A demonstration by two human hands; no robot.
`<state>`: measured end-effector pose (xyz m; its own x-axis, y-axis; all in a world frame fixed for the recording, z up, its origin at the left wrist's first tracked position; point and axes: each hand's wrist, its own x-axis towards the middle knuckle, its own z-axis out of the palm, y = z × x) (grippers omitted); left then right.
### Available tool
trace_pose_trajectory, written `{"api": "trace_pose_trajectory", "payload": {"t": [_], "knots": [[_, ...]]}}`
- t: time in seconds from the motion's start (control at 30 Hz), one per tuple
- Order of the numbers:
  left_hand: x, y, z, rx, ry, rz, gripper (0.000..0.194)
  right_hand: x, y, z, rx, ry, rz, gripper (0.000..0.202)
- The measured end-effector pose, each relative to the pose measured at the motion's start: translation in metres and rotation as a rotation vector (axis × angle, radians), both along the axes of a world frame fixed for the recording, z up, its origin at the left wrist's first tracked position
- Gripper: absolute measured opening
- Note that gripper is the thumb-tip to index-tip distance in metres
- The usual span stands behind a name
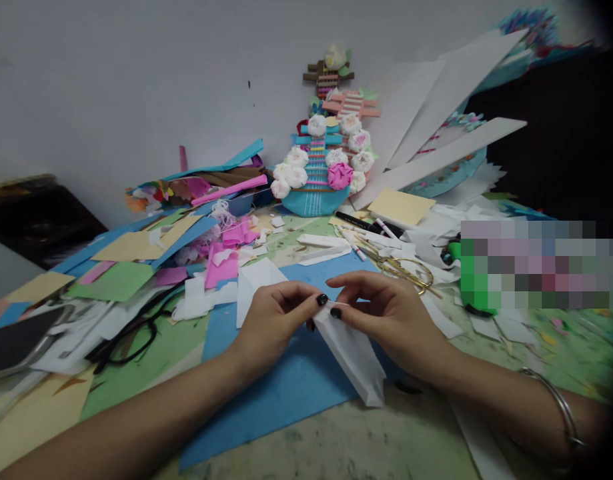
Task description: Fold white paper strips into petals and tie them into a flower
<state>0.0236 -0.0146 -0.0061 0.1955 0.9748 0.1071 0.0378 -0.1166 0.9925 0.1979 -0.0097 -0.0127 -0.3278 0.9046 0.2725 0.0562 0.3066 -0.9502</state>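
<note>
Pinching thin, creased white paper (353,360); both hands (271,317) (393,320) above smooth blue sheet (286,393).

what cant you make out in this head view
All in the head view:
Pinched end of the white paper: hidden by left hand and right hand
Rest of the green thing: pixel blocks
Far side of the dark device: cut by left edge
Print on black pen: too small
</note>
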Motion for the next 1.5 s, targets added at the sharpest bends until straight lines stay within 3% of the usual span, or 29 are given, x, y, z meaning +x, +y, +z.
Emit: {"api": "trace_pose_trajectory", "payload": {"t": [0.5, 0.67, 0.8, 0.97, 1.07, 1.2, 1.5], "knots": [[-0.003, -0.003, -0.002, 0.08, 0.158, -0.017, 0.01, 0.0, -0.002, 0.001, 0.042, -0.057, 0.014, 0.026], [-0.002, -0.004, -0.002, 0.164, 0.219, 0.041, 0.006, 0.0, -0.002, 0.003, -0.011, -0.046, 0.011, 0.029], [-0.002, -0.002, -0.002, 0.134, 0.154, 0.047, 0.007, 0.0, -0.003, 0.006, -0.072, 0.019, 0.006, 0.028], [-0.003, -0.001, -0.002, 0.052, 0.073, 0.043, 0.012, 0.001, 0.003, 0.003, -0.336, 0.248, 0.064, 0.018], [-0.003, -0.001, -0.002, 0.04, 0.05, 0.027, 0.011, 0.001, 0.006, 0.0, -0.433, 0.267, 0.134, 0.015], [-0.002, -0.002, -0.001, 0.024, 0.009, 0.012, 0.009, 0.0, 0.006, 0.001, -0.452, 0.276, 0.202, 0.016], [-0.003, -0.001, -0.002, 0.008, 0.02, -0.039, 0.014, 0.001, 0.006, 0.001, -0.434, 0.212, 0.188, 0.025]]}}
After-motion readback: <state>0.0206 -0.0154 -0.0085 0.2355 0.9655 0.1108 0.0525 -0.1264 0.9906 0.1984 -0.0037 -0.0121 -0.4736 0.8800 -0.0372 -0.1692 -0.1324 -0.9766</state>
